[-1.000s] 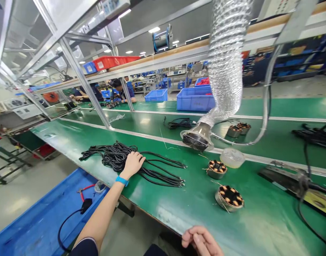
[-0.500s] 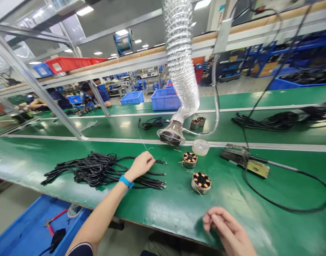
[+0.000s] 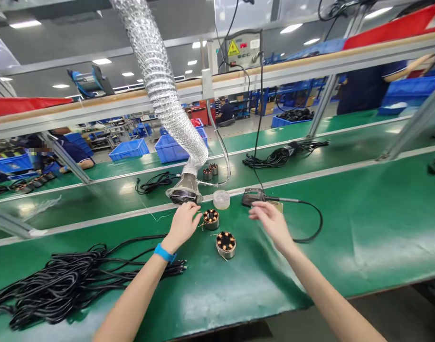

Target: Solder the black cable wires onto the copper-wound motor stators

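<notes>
My left hand (image 3: 183, 224), wearing a blue wristband, is closed in a pinch beside the mouth of the extraction hood (image 3: 184, 191). A black cable (image 3: 142, 241) runs from the bundle (image 3: 57, 280) up to this hand; its end is hidden by the fingers. Just right of my fingertips sits a wound motor stator (image 3: 211, 220), with a second stator (image 3: 226, 245) nearer me. My right hand (image 3: 270, 222) hovers open, fingers slightly spread and somewhat blurred, in front of the soldering iron (image 3: 274, 199), which rests in its stand (image 3: 251, 196).
A round translucent tub (image 3: 221, 199) stands behind the stators. The silver duct (image 3: 167, 90) hangs over the bench. Farther back are two small stators (image 3: 210, 171), more cables (image 3: 274, 157) and blue bins (image 3: 173, 147). A metal post (image 3: 73, 161) rises at left. Other people work across the bench.
The view has swung right. My left hand has moved right from above the cable ends to beside the hood and stator. My right hand has gone from the front edge to the soldering iron.
</notes>
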`<state>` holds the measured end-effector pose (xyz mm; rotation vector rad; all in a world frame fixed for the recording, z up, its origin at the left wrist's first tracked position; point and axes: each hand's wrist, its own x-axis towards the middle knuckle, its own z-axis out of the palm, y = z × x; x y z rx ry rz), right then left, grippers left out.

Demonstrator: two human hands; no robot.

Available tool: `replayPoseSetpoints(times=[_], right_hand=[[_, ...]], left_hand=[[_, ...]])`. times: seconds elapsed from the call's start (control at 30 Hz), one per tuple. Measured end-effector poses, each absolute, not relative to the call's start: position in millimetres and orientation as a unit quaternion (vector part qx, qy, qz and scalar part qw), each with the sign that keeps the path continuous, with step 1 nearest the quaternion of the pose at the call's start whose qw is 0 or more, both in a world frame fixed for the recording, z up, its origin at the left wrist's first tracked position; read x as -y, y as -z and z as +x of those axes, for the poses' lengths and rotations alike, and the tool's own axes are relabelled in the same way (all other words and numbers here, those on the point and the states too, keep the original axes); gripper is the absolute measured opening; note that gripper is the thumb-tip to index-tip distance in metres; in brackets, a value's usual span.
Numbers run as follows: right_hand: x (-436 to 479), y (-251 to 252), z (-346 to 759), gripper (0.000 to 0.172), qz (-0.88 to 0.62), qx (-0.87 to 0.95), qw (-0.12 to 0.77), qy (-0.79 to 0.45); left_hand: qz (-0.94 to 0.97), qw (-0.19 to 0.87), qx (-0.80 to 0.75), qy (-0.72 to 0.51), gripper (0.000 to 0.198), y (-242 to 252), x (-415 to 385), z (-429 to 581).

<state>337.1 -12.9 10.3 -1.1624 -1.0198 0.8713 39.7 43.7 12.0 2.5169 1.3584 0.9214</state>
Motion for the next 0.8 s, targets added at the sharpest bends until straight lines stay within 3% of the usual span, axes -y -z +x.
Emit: replayPoseSetpoints(times=[0.1, 0.2, 0.37, 0.5, 0.6, 0.8], right_hand=[[-15, -18, 301, 0.028, -0.444, 0.663, 0.505, -0.330], [-43, -12, 281, 0.029, -0.390, 0.740, 0.427, -0.343], [-70, 20, 277, 0.041, -0.363, 0.759, 0.389, -0.376], [-70, 35, 276, 0.043, -0.355, 0.759, 0.395, -0.376], [-66, 34, 275, 0.039, -0.362, 0.758, 0.400, -0.368], [-66, 34, 275, 0.037, -0.363, 0.757, 0.401, -0.368]], left_hand=[[0.793, 0.173, -0.523, -0.260, 0.016, -13, -60, 48], [0.763, 0.269, -0.536, -0.241, 0.023, -11, -71, 36], [0.724, 0.398, -0.493, -0.271, 0.050, -1, -77, 42], [0.666, 0.444, -0.489, -0.347, 0.074, 9, -78, 65], [0.657, 0.412, -0.504, -0.380, 0.063, 12, -62, 62], [0.784, 0.119, -0.503, -0.344, 0.017, 13, -14, 40]])
